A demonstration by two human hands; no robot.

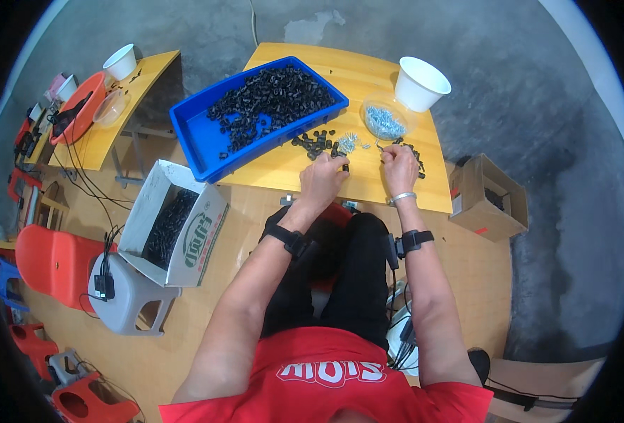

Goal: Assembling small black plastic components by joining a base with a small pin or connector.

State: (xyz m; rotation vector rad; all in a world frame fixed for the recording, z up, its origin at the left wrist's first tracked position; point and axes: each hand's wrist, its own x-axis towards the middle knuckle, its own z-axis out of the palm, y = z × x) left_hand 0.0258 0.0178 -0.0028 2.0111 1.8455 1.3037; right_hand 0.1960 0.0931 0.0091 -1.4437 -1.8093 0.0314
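Note:
Over the near edge of the yellow table, my left hand (320, 183) pinches a small black plastic piece (345, 168) between thumb and fingers. My right hand (400, 168) is closed in a pinch to its right; what its fingertips hold is too small to make out. Beyond my left hand lies a loose pile of black plastic pieces (316, 143), with a little heap of silvery screws (348, 142) beside it. More black pieces (416, 156) lie along the far right side of my right hand. A clear round bowl (365, 107) behind it holds many bluish screws (385, 123).
A blue tray (198, 144) of black pieces stands at the table's left, a white bucket (422, 81) at the back right. Boxes flank the table: a white carton (203, 236) on a grey stool (125, 303), a brown carton (485, 208) at right. Cables hang at left.

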